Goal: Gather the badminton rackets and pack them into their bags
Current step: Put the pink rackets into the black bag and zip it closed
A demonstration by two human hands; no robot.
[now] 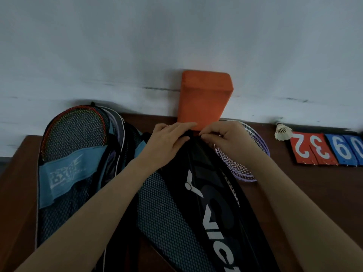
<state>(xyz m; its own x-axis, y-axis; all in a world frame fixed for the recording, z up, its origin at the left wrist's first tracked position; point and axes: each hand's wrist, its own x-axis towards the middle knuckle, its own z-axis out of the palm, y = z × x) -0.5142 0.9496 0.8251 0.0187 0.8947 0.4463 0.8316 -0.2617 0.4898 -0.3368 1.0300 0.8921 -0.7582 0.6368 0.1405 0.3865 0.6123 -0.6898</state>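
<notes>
left hand (169,142): grip curled on black bag (206,193) top end, 12 o'clock | right hand (225,140): grip pinching same end | purple racket (243,169) at 2 o'clock on tabletop (314,193)

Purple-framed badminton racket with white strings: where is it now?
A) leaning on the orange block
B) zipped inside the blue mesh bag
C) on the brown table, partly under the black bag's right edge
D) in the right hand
C: the purple-framed badminton racket with white strings lies on the brown wooden table, its head sticking out beside the black racket bag with white lettering, below the right hand.
</notes>
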